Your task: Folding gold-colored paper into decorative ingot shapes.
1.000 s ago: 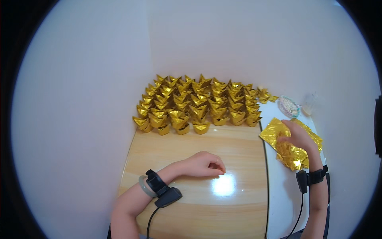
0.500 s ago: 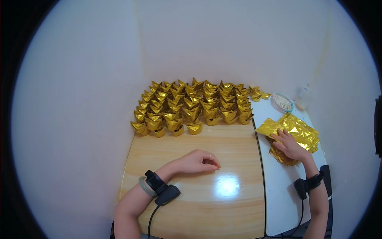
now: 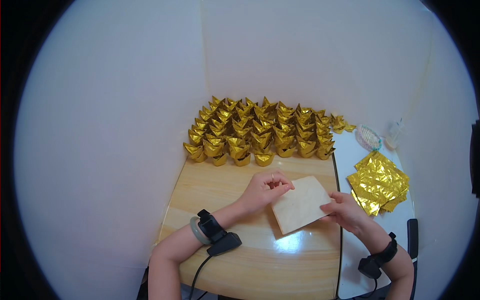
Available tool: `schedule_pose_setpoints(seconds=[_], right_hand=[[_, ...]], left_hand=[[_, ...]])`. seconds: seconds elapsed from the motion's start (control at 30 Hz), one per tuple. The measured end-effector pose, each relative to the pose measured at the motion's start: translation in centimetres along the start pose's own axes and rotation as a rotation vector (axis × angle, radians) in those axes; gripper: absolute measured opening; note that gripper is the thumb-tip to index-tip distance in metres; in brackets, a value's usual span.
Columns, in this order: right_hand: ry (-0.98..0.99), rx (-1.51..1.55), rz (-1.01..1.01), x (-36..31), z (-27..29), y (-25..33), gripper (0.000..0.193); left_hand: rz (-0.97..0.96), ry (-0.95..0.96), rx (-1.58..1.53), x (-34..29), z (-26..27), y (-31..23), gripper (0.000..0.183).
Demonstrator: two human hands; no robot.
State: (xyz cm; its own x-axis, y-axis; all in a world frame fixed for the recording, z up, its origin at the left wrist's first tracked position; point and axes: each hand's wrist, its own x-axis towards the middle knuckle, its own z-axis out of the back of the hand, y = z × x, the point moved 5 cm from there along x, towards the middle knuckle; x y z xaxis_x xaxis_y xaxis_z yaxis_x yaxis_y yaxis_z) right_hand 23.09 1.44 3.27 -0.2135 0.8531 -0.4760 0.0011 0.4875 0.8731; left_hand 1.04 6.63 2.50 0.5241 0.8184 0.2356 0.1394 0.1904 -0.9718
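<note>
My right hand [image 3: 345,214] grips the right corner of a square sheet of paper [image 3: 301,206], thumb on top and fingers beneath. Its pale beige face is up, tilted slightly above the wooden tabletop. My left hand [image 3: 267,191] overlaps the upper left edge of the sheet with fingers curled and the thumb against the forefinger; whether it pinches the paper is hidden. To the right lies a pile of crinkled gold foil paper squares [image 3: 379,182]. Farther back, several rows of folded gold paper ingots [image 3: 262,135] crowd the table.
Some loose gold folded pieces [image 3: 341,123] sit right of the rows. A beaded bracelet [image 3: 369,137] and a clear container [image 3: 394,134] stand at the back right of the white table [image 3: 352,265]. The wooden tabletop [image 3: 220,182] adjoins it. Cabled black straps circle both wrists.
My right hand has left the foil pile and moved left over the wooden table with a sheet, now pale side up. My left hand has risen slightly to meet it. The view has shifted slightly.
</note>
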Motion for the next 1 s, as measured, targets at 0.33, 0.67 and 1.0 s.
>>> schedule_pose_setpoints(seconds=[0.33,0.67,1.0], right_hand=[[-0.080,-0.655,0.292,-0.5,0.2,0.8,0.067],[0.057,-1.124,0.907,0.8,-0.1,1.9,0.058],[0.090,-1.360,1.010,0.3,-1.0,2.4,0.043]], left_hand=[[-0.107,0.305,0.825,-0.5,-1.3,0.9,0.028],[-0.034,0.231,0.550,0.0,0.2,1.9,0.036],[0.225,0.240,0.467,-0.2,-0.2,1.3,0.022]])
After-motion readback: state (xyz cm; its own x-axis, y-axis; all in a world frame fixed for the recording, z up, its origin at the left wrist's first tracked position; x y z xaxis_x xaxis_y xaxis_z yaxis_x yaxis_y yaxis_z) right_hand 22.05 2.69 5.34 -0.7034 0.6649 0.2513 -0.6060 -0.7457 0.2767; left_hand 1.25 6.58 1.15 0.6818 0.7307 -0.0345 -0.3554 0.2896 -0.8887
